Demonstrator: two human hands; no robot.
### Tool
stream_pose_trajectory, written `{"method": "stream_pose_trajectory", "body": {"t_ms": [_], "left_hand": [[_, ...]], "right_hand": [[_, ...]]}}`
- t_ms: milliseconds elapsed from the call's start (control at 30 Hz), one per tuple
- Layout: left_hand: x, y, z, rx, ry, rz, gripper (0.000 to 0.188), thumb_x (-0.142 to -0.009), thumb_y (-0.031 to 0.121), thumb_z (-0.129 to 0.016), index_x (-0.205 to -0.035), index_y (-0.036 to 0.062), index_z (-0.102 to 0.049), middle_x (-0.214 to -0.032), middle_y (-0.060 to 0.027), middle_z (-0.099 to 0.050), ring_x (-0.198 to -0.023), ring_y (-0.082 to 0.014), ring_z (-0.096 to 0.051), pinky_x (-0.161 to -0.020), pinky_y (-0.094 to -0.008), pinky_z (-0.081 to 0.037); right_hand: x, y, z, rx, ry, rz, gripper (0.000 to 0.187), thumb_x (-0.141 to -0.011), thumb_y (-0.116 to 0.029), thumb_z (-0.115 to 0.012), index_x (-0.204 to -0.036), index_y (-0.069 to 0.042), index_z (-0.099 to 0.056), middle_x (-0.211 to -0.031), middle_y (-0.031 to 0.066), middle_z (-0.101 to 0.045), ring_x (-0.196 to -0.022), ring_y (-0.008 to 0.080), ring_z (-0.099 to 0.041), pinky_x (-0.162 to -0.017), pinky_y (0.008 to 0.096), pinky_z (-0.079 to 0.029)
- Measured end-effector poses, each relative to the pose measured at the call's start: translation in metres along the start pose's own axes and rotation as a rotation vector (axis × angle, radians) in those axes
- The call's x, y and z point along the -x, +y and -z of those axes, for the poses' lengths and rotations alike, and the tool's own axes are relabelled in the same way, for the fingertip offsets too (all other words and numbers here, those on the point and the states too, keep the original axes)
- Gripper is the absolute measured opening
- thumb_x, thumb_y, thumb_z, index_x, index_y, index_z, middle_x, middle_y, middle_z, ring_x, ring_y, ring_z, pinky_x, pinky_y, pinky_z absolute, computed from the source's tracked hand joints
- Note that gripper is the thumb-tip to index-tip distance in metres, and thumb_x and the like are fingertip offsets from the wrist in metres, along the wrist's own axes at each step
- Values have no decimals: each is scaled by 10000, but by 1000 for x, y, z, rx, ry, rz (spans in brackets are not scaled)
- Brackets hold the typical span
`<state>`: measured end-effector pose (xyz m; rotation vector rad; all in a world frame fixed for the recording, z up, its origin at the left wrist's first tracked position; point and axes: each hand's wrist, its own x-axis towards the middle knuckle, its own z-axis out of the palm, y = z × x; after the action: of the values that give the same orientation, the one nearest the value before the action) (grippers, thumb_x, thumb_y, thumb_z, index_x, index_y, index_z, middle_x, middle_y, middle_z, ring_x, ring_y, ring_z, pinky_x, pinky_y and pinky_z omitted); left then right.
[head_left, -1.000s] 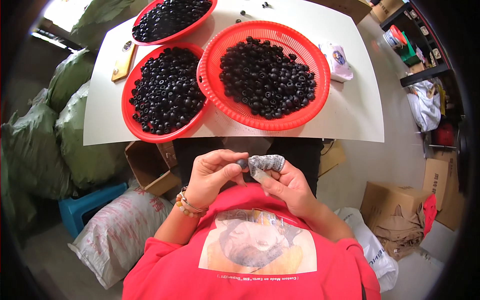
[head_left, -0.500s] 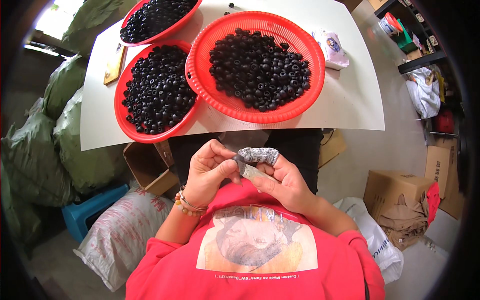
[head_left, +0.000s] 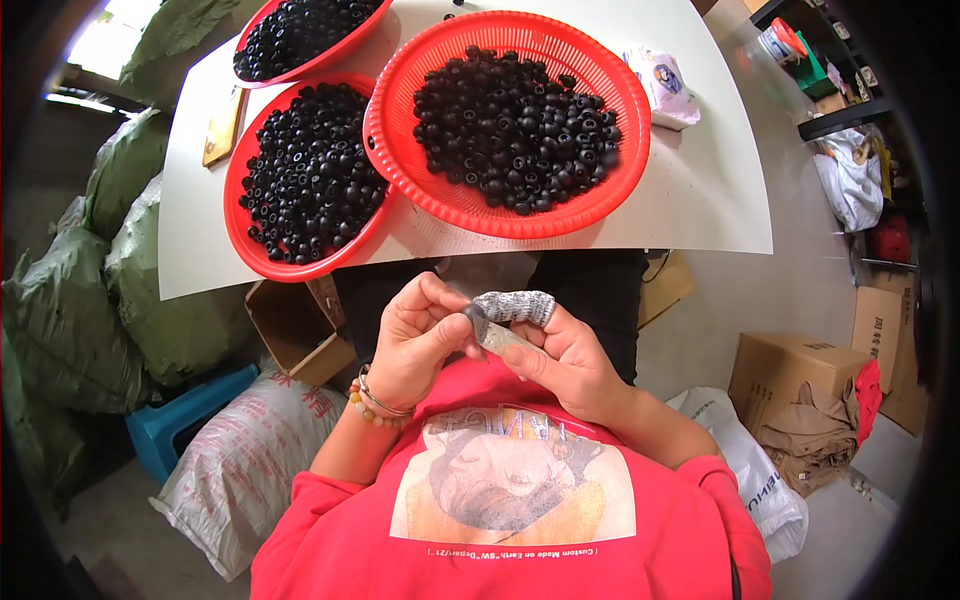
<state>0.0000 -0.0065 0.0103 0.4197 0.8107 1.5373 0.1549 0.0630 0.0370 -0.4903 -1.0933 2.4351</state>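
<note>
Over my lap, just in front of the table's near edge, my two hands meet. With thumb and fingers, my left hand [head_left: 420, 335] pinches a small round black piece [head_left: 473, 314]. My right hand [head_left: 580, 370] has a grey knitted sleeve [head_left: 515, 306] over its index finger. Its thumb and fingers close on a pale, partly see-through piece [head_left: 496, 338], whose end touches the black piece; its exact kind is unclear. Ahead on the table, a red plastic basket [head_left: 530, 228] holds many small black hollow pieces. Their openings show on some.
Two more red containers of black pieces stand on the white table [head_left: 700, 215]: one near left [head_left: 285, 270], one far left [head_left: 320, 70]. A white packet [head_left: 662, 90] lies right of the basket. Sacks [head_left: 245, 470] and a blue stool [head_left: 185, 420] are left; a cardboard box [head_left: 790, 375] is right.
The whole view has shifted slightly. My hands keep nearly the same pose, with the black piece still pinched at the tip of the pale piece.
</note>
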Motion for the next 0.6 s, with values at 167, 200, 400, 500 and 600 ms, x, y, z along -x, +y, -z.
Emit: {"method": "stream_pose_trajectory", "body": {"t_ms": [167,200,400,500,600], "left_hand": [[0,-2,1,82,-49,20,125,-792,39,-548,-856,15,-443,-821,-87,-547,-613,-120,-556,-565,-245,-501],[-1,-2,1,112,-64,32,126,-793,41,-546,-860,18,-442,-817,-85,-545,-614,-118,-555,-565,-246,-502],[-2,-8,6,255,-103,106,138,-801,80,-547,-873,45,-434,-786,-71,-534,-585,-94,-523,-545,-248,-504],[-3,-8,6,359,-128,165,129,-812,108,-537,-870,55,-435,-760,-62,-527,-559,-81,-495,-535,-244,-500],[-3,-5,3,404,-145,198,115,-825,129,-519,-864,59,-436,-724,-50,-511,-545,-75,-477,-530,-239,-498]], "right_hand": [[1,1,0,38,-18,2,306,-851,-15,-423,-1145,31,-355,-1067,101,-490,-975,149,-500,-877,275,-386],[1,-1,0,46,-16,4,301,-851,-13,-423,-1142,32,-360,-1065,101,-491,-969,147,-503,-874,273,-389],[1,-5,0,85,-25,6,285,-852,-9,-417,-1130,36,-375,-1063,101,-494,-977,141,-496,-862,265,-390],[2,-9,1,-3,-21,-81,318,-850,-9,-416,-1157,31,-347,-1074,100,-487,-1000,138,-477,-870,269,-377],[4,-13,1,-29,-21,-84,353,-848,-15,-421,-1183,23,-315,-1082,98,-482,-1009,136,-466,-876,272,-365]]}}
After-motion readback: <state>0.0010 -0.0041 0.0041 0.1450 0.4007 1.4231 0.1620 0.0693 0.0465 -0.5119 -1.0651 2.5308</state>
